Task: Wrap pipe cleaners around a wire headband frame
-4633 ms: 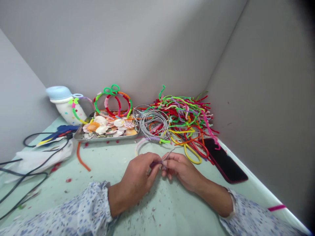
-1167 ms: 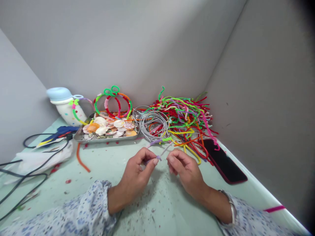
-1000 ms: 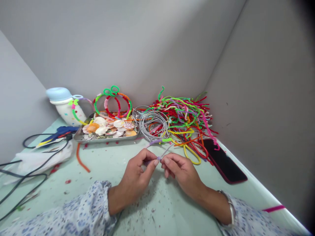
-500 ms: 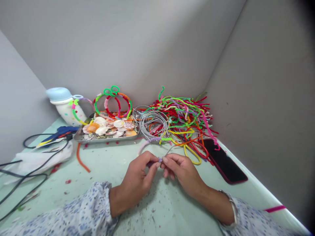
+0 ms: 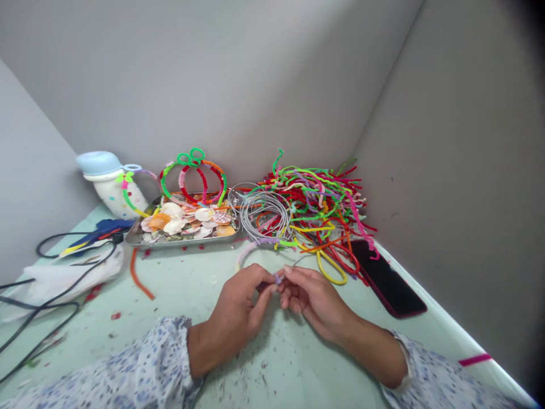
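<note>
My left hand [image 5: 240, 298] pinches a purple pipe cleaner [image 5: 277, 279] between thumb and index finger. Close against it, my right hand [image 5: 313, 295] is closed with thumb and index finger at the bare grey wire, its other fingers loosely curled. The wire belongs to a hoop [image 5: 258, 243] that arcs up behind my hands. Pale, lilac, yellow and green pipe cleaner covers part of this hoop, and bare wire [image 5: 303, 258] shows on its right side. My fingers hide where purple pipe cleaner and wire meet.
Behind stand a metal tray [image 5: 183, 244] of shells, finished-looking coloured hoops [image 5: 224, 182], a coil of grey wire [image 5: 266, 218] and a heap of pipe cleaners [image 5: 319, 193]. A phone [image 5: 387, 281] lies right. Left are a white bottle [image 5: 114, 193], black cables [image 5: 51, 307] and an orange pipe cleaner [image 5: 138, 278].
My right fingers have shifted slightly and opened a little around the wire, showing more of the purple pipe cleaner. My left hand keeps its pinch. The view has moved slightly.
</note>
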The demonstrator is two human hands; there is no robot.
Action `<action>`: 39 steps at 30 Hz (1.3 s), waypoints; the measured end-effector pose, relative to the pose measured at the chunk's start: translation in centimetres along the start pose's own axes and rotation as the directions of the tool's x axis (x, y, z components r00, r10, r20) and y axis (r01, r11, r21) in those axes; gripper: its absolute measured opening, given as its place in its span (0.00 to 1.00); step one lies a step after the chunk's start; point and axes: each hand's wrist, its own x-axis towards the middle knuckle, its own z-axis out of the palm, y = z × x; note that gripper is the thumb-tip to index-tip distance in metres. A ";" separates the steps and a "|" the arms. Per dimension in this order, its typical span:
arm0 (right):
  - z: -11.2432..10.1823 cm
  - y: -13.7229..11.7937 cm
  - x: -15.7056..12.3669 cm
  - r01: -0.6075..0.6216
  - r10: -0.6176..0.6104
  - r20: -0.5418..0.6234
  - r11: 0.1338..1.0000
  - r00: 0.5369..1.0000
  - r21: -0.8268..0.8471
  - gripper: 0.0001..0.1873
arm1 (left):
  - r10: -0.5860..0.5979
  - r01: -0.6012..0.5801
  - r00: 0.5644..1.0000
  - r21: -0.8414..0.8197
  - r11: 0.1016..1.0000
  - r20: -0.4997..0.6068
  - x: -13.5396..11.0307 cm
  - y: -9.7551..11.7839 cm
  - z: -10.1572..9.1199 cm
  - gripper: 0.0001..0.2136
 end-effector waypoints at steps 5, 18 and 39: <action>-0.1 0.1 0.1 0.013 -0.013 -0.017 1.000 1.000 -0.007 0.14 | -0.039 0.038 0.999 0.027 0.999 0.016 -0.1 -0.1 0.2 0.05; -0.3 0.0 0.1 0.090 -0.102 -0.049 0.974 0.994 -0.209 0.17 | -0.164 0.163 0.986 0.042 0.986 0.035 0.7 0.5 0.0 0.08; -0.4 0.0 0.0 0.139 -0.151 -0.018 0.944 0.988 -0.301 0.16 | -0.399 0.417 0.909 -0.320 0.851 0.121 1.2 0.3 -0.1 0.06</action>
